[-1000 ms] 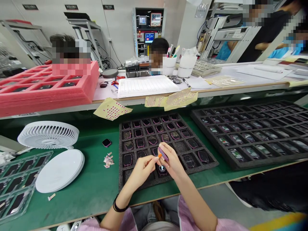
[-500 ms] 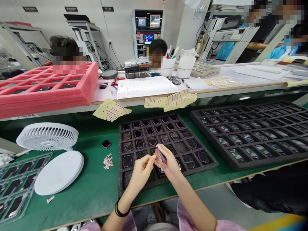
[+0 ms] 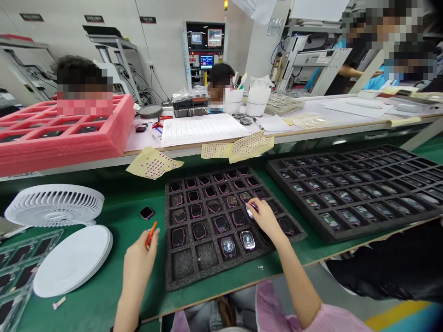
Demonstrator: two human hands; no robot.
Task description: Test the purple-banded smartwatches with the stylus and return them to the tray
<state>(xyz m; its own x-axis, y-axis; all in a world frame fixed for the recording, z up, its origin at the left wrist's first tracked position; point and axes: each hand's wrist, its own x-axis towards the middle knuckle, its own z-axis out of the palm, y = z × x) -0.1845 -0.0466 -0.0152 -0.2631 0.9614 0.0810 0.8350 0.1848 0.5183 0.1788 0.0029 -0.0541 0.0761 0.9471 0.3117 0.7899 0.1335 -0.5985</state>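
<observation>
My left hand [image 3: 140,251] is closed around a small orange tool [image 3: 151,234] over the green mat, left of a black foam tray [image 3: 182,265]. My right hand [image 3: 265,219] pinches a watch body [image 3: 252,210] over the right part of that tray. Many tray compartments hold dark watch bodies. Two in the front row show lit faces, one a lit watch [image 3: 228,246] and beside it another lit watch [image 3: 248,240]. A single watch [image 3: 147,212] lies on the mat beyond my left hand.
A white fan [image 3: 74,258] stands at the left beside a clear plastic tray [image 3: 20,263]. Another large foam tray [image 3: 332,237] lies right. Beyond, a raised shelf holds a pink foam tray [image 3: 117,133] and papers [image 3: 204,129]. Several people are across the bench.
My hands have moved apart. The left went left with the orange tool; the right went right and forward with the watch body. The camera view has shifted slightly.
</observation>
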